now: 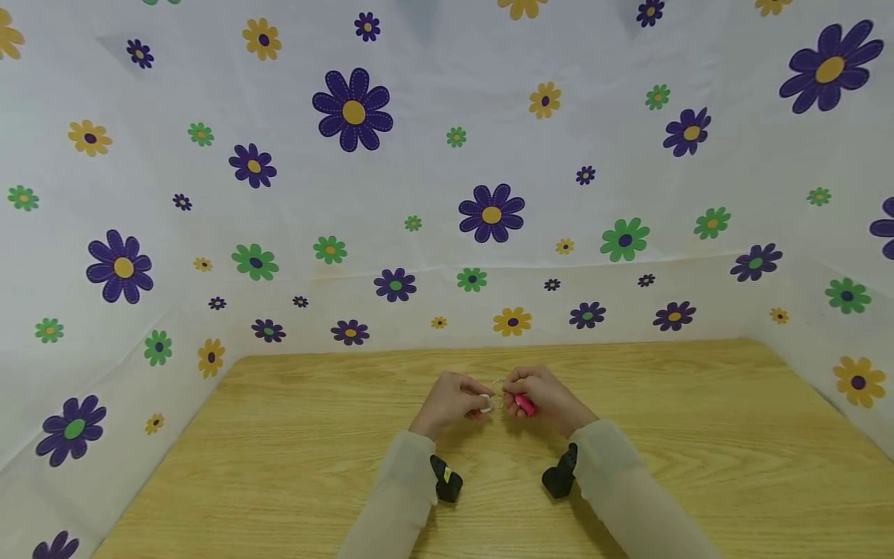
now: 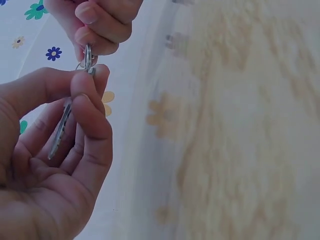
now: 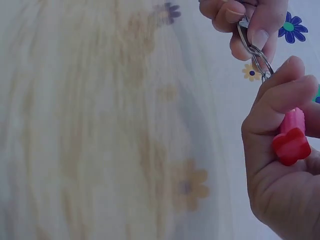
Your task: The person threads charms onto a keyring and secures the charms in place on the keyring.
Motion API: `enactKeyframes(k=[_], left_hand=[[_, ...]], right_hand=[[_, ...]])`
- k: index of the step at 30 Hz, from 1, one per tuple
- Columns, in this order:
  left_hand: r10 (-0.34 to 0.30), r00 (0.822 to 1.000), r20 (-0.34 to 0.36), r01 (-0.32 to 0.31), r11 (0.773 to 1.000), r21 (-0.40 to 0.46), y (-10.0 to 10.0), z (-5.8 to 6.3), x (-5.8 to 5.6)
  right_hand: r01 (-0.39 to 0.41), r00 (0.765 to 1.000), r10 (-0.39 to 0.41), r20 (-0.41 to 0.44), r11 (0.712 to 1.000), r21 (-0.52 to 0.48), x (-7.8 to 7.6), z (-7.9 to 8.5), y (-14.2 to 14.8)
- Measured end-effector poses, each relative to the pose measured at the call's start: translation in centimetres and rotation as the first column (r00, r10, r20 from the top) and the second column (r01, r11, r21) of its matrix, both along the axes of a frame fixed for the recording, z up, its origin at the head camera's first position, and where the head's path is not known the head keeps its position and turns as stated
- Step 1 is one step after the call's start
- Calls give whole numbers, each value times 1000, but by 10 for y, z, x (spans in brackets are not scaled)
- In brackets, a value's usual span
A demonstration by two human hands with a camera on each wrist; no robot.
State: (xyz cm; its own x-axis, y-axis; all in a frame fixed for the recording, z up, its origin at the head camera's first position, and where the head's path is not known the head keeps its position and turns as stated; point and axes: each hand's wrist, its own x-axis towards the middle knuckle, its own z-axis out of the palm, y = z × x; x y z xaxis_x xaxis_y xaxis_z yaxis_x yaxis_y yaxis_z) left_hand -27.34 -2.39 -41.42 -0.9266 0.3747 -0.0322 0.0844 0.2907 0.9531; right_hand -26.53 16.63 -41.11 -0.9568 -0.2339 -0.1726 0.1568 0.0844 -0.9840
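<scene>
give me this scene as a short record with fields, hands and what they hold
left hand: left hand pinches a silver key near its top, blade lying across the palm
right hand: right hand pinches the metal key ring and holds a pink-red charm in its curled fingers
link: key and ring meet between the two hands; whether the key is threaded on cannot be told
height: both hands held just above the wooden table
surround: white flowered cloth behind and at both sides

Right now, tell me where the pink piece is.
The pink piece sits in the right hand, tucked against its curled fingers, above the middle of the wooden table. The metal rings run from it to the left hand.
</scene>
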Motion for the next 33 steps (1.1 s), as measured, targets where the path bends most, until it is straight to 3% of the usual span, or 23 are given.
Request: enactKeyframes(k=[9,19,26,33], left_hand=[[-21,998,53,19,999,40,-5,-4,-3],[-81,993,87,75,995,67,-8,-8,-3],[-37,998,56,35,999,32,-10,-7,-2],[-6,999,45,5,1000,18,-9,-4,-2]], right_hand=[[-47,999,47,2,998,-46,-2,-5,1],[-178,984,177,-29,983,-53,-1,-5,2],[-117,989,128,-77,984,132,2,2,1],[-61,995,68,-69,994,91,1,3,-2]])
